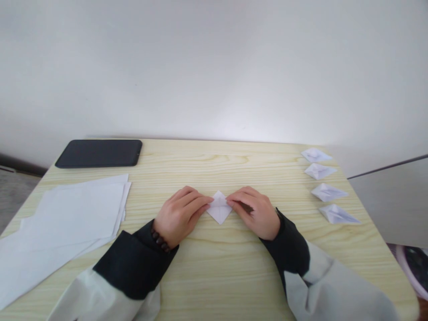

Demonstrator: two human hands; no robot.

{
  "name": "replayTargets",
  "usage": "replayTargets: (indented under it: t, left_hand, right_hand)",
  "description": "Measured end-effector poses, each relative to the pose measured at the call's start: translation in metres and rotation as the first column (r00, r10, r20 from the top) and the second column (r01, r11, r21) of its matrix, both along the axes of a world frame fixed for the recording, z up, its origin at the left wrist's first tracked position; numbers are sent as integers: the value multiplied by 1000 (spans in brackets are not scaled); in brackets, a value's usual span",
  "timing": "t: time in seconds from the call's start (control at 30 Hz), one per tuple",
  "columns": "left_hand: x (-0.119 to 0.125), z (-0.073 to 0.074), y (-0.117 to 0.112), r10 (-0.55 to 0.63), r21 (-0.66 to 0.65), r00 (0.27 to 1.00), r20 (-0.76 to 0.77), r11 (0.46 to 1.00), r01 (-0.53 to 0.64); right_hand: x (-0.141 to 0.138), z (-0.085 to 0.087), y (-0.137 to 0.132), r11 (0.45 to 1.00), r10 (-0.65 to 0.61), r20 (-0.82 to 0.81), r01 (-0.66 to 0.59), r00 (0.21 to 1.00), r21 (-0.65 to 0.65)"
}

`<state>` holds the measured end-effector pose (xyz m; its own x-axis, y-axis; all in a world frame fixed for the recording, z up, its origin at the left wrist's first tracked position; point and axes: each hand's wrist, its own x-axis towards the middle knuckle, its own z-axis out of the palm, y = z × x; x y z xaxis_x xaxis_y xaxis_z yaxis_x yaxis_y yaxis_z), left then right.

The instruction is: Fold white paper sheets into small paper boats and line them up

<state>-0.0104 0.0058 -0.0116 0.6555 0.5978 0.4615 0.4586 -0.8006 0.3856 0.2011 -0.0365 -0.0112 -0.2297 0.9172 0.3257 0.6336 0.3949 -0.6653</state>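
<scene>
A small white folded paper (219,208), diamond-shaped, lies flat on the light wooden table (214,267). My left hand (179,215) rests beside it with fingertips pressing on its left corner. My right hand (256,210) mirrors it, fingertips pinching or pressing the right corner. Both hands have fingers curled together on the paper. A dark bead bracelet sits on my left wrist.
A loose stack of white sheets (63,223) covers the table's left side. A black phone (99,153) lies at the back left. Several folded white paper shapes (326,191) line the right edge. A pale wall stands behind the table.
</scene>
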Motion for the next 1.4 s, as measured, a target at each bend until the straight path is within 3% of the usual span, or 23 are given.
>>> replayTargets:
  t: [0.2,0.67,1.4]
  left_hand:
    - [2,-2,-1,26,-59,999,-41,998,-28]
    - [2,-3,0,-6,-12,999,-46,1000,5]
    - [5,-4,-1,58,-138,998,-33,988,-62]
  right_hand:
    - [-5,1,2,996,-65,32,67,997,-67]
    - [-6,1,3,994,-74,38,77,997,-83]
    - [-7,0,3,991,-84,91,93,992,-101]
